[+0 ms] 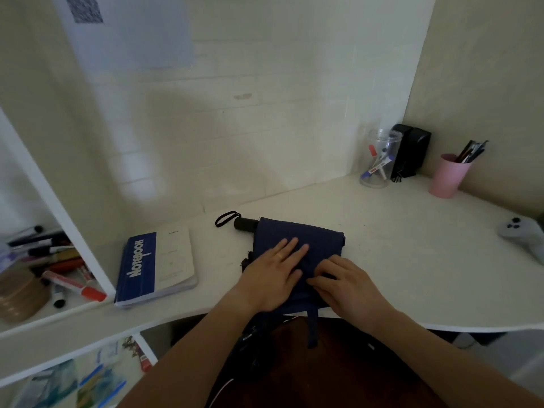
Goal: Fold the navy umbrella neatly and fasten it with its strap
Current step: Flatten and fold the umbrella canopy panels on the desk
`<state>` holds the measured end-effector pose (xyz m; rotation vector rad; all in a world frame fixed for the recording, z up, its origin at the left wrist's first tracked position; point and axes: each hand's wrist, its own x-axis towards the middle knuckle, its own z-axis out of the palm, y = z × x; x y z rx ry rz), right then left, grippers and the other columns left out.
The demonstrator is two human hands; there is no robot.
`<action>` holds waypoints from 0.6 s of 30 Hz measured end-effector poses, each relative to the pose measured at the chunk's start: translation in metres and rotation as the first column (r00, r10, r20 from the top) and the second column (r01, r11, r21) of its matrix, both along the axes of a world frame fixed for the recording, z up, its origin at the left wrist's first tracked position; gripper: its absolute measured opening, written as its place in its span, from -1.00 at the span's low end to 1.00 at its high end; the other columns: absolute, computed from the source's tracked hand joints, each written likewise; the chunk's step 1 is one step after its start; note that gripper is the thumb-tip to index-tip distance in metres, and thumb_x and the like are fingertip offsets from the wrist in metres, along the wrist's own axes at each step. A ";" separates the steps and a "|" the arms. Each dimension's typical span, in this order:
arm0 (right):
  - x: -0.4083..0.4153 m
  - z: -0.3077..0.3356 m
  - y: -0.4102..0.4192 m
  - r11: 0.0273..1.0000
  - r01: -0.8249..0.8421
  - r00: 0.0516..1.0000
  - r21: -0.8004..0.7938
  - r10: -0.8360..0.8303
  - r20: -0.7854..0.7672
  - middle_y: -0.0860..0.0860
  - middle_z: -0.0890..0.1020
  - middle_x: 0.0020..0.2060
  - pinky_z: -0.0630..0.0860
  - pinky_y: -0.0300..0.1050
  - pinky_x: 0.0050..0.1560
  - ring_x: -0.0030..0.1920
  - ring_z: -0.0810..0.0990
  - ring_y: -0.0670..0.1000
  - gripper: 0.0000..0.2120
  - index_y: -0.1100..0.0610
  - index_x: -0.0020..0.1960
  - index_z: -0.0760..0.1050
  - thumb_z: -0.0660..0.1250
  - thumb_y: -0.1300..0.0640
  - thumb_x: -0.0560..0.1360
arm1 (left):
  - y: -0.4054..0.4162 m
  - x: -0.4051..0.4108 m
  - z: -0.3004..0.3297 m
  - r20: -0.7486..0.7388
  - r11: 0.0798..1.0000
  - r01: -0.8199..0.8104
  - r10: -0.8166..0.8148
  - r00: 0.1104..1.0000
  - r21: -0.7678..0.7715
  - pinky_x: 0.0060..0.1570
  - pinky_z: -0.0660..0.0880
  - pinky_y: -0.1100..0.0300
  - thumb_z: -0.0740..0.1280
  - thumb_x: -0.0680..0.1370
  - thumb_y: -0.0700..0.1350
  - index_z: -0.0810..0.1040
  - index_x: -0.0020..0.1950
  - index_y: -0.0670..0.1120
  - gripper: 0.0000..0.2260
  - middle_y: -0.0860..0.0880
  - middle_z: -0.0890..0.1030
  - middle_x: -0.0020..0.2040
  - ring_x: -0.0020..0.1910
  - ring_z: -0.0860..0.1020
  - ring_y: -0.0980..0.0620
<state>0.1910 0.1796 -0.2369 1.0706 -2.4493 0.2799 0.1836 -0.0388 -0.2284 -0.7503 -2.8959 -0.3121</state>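
Note:
The navy umbrella (315,235) lies collapsed on the white desk (397,260), its fabric spread flat in a rough rectangle. Its black handle (245,223) with a black wrist loop (226,218) sticks out at the far left. My left hand (273,273) lies flat on the fabric, fingers spread, pressing it down. My right hand (344,285) is beside it at the near right, fingertips curled onto a fold of the fabric. The navy strap (313,328) hangs over the desk's front edge below my hands.
A blue and white notebook (156,267) lies left of the umbrella. A clear jar of pens (378,160), a black speaker (410,151) and a pink cup of pens (449,175) stand at the back right. A grey game controller (524,235) is at the far right. Markers fill the left shelf (59,269).

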 end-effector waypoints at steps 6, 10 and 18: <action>-0.001 0.039 -0.002 0.994 0.105 0.976 -0.023 -0.099 0.195 -0.17 0.63 -0.26 0.52 -0.14 -0.04 -0.21 0.54 -0.14 -0.76 -0.09 -0.14 0.68 0.26 -0.12 0.52 | -0.007 0.005 -0.018 0.089 0.986 -0.023 0.038 0.995 -0.166 0.62 -0.06 0.04 -0.11 0.71 0.18 -0.13 0.66 0.13 -0.47 0.07 -0.19 0.67 0.64 -0.17 0.07; -0.028 0.030 -0.031 0.970 0.233 0.962 -0.065 -0.220 0.162 0.08 0.53 0.37 0.46 0.01 0.35 0.38 0.48 0.07 -0.57 0.13 0.45 0.43 0.09 0.03 0.64 | -0.006 0.007 -0.015 0.090 0.984 -0.037 0.054 0.995 -0.177 0.62 -0.07 0.00 -0.13 0.70 0.20 -0.16 0.65 0.16 -0.48 0.10 -0.20 0.66 0.64 -0.20 0.09; -0.008 -0.015 -0.001 0.954 0.160 0.920 0.254 -0.237 0.312 -0.10 -0.29 0.57 -0.28 -0.16 0.55 0.57 -0.31 -0.12 -0.32 0.03 0.60 -0.27 -0.32 -0.27 0.59 | -0.017 0.019 -0.002 0.214 0.981 -0.039 0.080 0.974 -0.188 0.61 -0.07 0.04 -0.10 0.64 0.35 -0.14 0.62 0.29 -0.43 0.17 -0.17 0.66 0.63 -0.17 0.14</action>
